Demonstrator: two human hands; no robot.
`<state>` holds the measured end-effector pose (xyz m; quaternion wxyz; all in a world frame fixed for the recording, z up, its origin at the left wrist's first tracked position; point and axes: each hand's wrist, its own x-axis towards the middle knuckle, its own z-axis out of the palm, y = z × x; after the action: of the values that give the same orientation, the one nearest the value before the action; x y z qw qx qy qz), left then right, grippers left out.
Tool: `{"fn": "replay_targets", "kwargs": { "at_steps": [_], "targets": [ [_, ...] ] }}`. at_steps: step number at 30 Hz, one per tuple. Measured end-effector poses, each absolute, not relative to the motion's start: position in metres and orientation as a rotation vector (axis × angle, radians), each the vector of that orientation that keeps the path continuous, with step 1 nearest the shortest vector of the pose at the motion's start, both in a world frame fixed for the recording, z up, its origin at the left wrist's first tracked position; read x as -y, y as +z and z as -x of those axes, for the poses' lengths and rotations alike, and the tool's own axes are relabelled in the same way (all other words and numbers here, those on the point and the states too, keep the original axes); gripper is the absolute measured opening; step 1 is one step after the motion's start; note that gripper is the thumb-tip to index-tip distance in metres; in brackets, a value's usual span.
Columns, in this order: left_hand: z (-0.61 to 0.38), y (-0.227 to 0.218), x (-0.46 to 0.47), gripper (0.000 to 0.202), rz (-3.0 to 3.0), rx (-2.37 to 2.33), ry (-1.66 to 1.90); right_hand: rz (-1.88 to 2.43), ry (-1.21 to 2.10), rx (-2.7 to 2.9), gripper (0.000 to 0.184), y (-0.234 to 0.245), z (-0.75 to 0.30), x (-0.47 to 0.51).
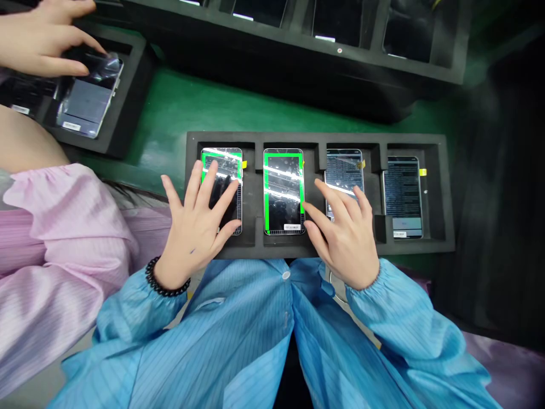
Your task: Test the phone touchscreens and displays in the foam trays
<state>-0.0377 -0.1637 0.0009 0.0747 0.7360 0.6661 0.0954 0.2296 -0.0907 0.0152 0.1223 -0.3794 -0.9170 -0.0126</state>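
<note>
A black foam tray [434,238] lies in front of me with several phones in its slots. My left hand [196,227] rests open, fingers spread, on the leftmost phone [232,162], whose screen has a green border. My right hand [344,230] lies open with its fingers on the third phone [343,167], which shows lines of text. Between my hands sits the second phone [284,191], also green-bordered and untouched. A fourth phone [402,196] with a text screen lies at the right end.
A co-worker's hand [40,37] at top left touches a phone [91,96] in another black tray [128,119]; their pink sleeve [63,238] fills the left. A long black tray [340,62] of dark phones runs along the back on the green table [191,108].
</note>
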Motion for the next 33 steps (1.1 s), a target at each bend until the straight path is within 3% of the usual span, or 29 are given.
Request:
{"fn": "replay_targets", "kwargs": {
  "at_steps": [9,24,30,33],
  "targets": [
    [0.031,-0.002,0.150,0.061,-2.242,-1.986,0.240,1.150,-0.102,2.731,0.037,0.009,-0.221,0.078],
    [0.020,0.012,0.204,0.056,-2.369,-1.841,0.271,1.080,0.077,2.721,0.033,0.024,-0.233,0.117],
    [0.027,0.023,0.206,0.046,-2.290,-1.679,0.394,1.042,0.223,2.711,0.043,0.032,-0.231,0.113],
    [0.039,0.024,0.197,0.040,-2.286,-1.694,0.474,1.028,0.238,2.672,0.031,0.040,-0.236,0.100]
  ]
}}
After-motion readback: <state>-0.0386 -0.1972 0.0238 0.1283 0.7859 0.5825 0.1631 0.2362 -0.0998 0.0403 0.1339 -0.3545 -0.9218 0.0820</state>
